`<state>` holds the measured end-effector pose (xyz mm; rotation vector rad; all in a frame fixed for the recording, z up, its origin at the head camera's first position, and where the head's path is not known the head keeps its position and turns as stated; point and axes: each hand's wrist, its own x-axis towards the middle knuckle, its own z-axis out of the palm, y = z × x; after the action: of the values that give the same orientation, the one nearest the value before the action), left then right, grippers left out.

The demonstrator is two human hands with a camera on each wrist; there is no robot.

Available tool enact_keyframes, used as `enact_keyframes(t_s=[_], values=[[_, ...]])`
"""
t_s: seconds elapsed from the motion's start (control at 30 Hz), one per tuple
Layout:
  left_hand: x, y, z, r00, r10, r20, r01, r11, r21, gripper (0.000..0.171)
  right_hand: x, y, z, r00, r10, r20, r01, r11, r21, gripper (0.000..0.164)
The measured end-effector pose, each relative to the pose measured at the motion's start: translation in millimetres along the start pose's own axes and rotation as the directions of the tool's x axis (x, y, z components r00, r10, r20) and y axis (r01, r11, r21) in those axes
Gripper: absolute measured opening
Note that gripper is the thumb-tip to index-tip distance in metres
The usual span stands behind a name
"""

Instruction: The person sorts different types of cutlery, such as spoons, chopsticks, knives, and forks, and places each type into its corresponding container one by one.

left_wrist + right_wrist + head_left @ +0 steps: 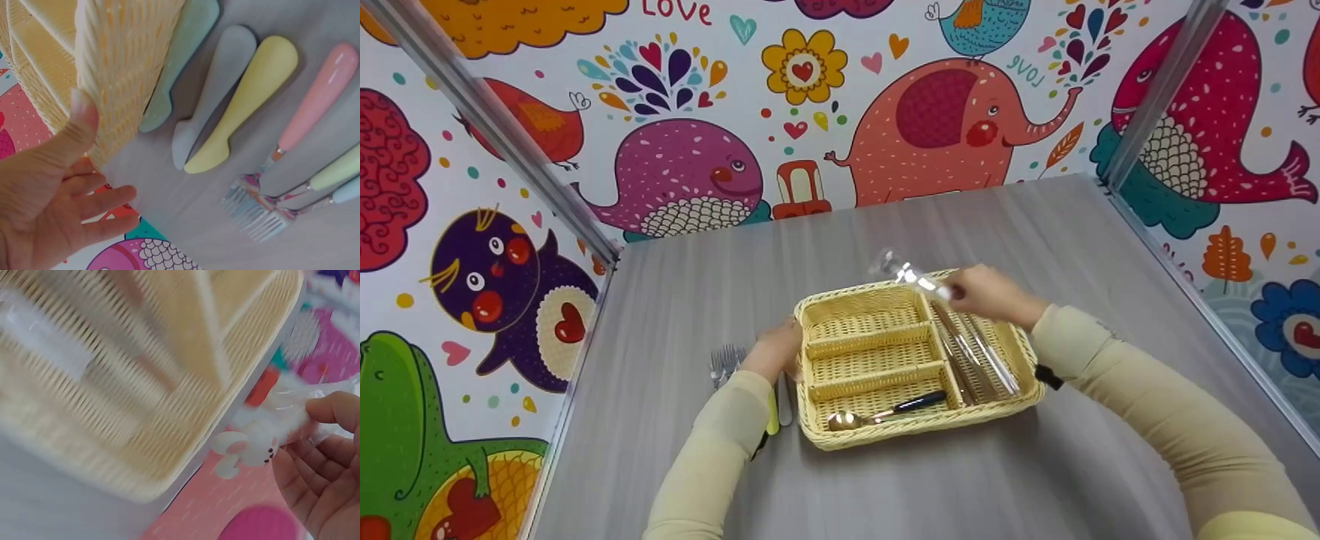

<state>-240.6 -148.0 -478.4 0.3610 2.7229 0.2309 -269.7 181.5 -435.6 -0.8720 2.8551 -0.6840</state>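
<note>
From the head view: on the worktop [885, 491], a wicker basket [990, 411] with three small compartments in its left part and one long compartment in its right part. Rests the left hand [776, 350] at the left wall of the basket. Pinches in the right hand [994, 294] a wrapped piece [911, 275] in clear plastic, at the far edge of the basket; cannot tell its exact height above the rim. In the nearest small compartment of the basket, a spoon [907, 406] with a dark handle; in the long one, several slender utensils [992, 360]. To the left of the basket, metal forks [727, 360], partly hidden by the left sleeve [712, 450]. Behind the basket, a wall [810, 105] printed with cartoon animals.

From the left wrist view: touches the rim of the basket with the left thumb, the other fingers relaxed and apart. Outward from the basket, first a pale green knife [180, 62] partly covered by its wall, then a grey knife [216, 90], a yellow knife [247, 101] and, farthest, the forks with pink, green and blue handles.

From the right wrist view: holds the wrapped piece between right thumb and fingers, just outside the rim of the basket, with a white rabbit head [261, 447] at one end. Inside the basket, blurred contents.
</note>
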Motion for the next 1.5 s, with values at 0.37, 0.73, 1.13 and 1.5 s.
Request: enact_keyframes(t_s=[0.37, 0.73, 1.13, 1.5], values=[[24.4, -17.5, 21.6, 0.999, 0.007, -0.041, -0.007, 1.000, -0.002, 0.094, -1, -52, 52, 0.957, -0.257, 0.135, 0.276, 0.951, -0.140, 0.016], [-2.2, 0.9, -1.1, 0.999, 0.005, -0.037, -0.006, 1.000, -0.020, 0.080, -10, -67, 91, 0.919, -0.325, 0.221, 0.377, 0.889, -0.261, 0.021], [1.4, -1.7, 1.6, 1.000, -0.006, 0.007, 0.006, 1.000, 0.023, 0.093, -10, -73, 114, 0.866, -0.274, 0.419, 0.439, 0.818, -0.372, 0.015], [4.6, -4.4, 3.4, 1.000, 0.018, 0.002, -0.018, 0.998, 0.064, 0.094, -9, -64, 130, 0.823, -0.365, 0.434, 0.539, 0.741, -0.400, 0.022]])
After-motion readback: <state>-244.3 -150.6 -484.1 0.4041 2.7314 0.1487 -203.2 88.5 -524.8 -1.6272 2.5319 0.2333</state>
